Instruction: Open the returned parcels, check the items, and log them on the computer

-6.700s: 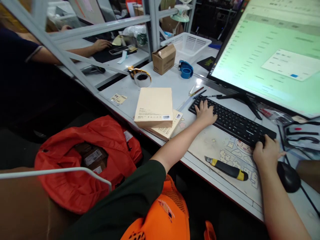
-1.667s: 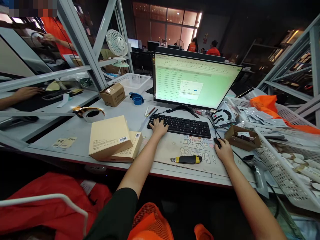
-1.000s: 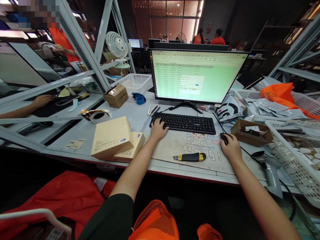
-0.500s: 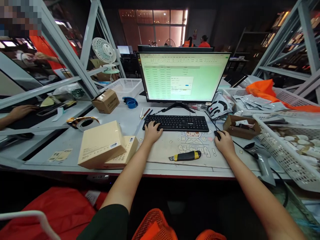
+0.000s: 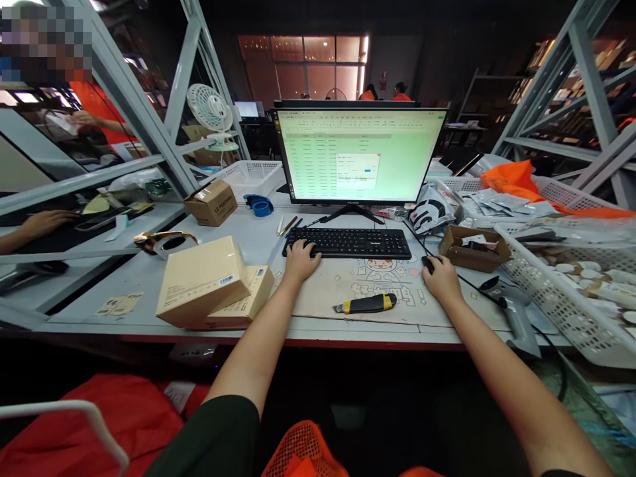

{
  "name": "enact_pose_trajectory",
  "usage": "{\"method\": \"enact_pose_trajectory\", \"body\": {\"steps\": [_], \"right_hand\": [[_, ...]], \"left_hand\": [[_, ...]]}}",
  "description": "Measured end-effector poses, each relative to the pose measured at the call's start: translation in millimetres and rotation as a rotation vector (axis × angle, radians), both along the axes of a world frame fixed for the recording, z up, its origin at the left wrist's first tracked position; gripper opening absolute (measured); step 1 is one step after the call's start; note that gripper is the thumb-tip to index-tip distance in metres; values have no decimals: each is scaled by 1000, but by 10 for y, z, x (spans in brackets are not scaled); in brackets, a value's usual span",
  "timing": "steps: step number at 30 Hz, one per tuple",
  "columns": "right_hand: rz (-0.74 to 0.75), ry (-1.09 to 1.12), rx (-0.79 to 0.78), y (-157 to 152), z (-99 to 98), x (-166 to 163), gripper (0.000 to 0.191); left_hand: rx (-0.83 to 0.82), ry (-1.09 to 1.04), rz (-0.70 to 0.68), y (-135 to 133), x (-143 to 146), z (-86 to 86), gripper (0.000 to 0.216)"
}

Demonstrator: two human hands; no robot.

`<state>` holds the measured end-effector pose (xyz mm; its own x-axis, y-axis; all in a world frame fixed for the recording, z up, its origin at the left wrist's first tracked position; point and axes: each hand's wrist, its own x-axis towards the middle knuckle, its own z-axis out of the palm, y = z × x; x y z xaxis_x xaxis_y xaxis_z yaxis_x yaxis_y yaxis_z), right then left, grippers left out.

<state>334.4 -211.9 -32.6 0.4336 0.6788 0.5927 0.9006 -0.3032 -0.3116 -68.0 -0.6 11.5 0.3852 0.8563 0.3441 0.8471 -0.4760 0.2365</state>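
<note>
My left hand (image 5: pixel 301 260) rests on the left end of the black keyboard (image 5: pixel 358 244), fingers spread over the keys. Under the fingers of my right hand (image 5: pixel 441 278) is a black computer mouse (image 5: pixel 428 264), which the hand wraps from above. Behind the keyboard stands a monitor (image 5: pixel 318 159) showing a greenish spreadsheet and a small white dialog window. A black and yellow utility knife (image 5: pixel 370 303) lies between my forearms on a printed desk mat (image 5: pixel 318 305), with some blade showing.
Two cream boxes (image 5: pixel 199 275) lean together at left, near a brown carton (image 5: pixel 212 203) and a blue tape roll (image 5: pixel 259 207). At right are a small open carton (image 5: pixel 472 255), a barcode scanner (image 5: pixel 519 321) and a white basket (image 5: pixel 566 311). Another person's hand (image 5: pixel 50 218) is at far left.
The view has shifted slightly. Both hands keep their places on the keyboard and the mouse, and nothing on the desk has visibly moved.
</note>
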Motion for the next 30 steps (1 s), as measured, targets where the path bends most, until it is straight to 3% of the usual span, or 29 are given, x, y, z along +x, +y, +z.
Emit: {"method": "enact_pose_trajectory", "body": {"steps": [8,17,30], "right_hand": [[103,-15,45,-20,-23,44,45],[99,-22,47,36,-123,140,45],[83,1,40,35,-107,122,48]], "left_hand": [[5,-39,53,-8,-1,-5,55],[-8,-64,3,-20,-7,-24,55],[-10,-66,12,-15,-4,-26,54]]}}
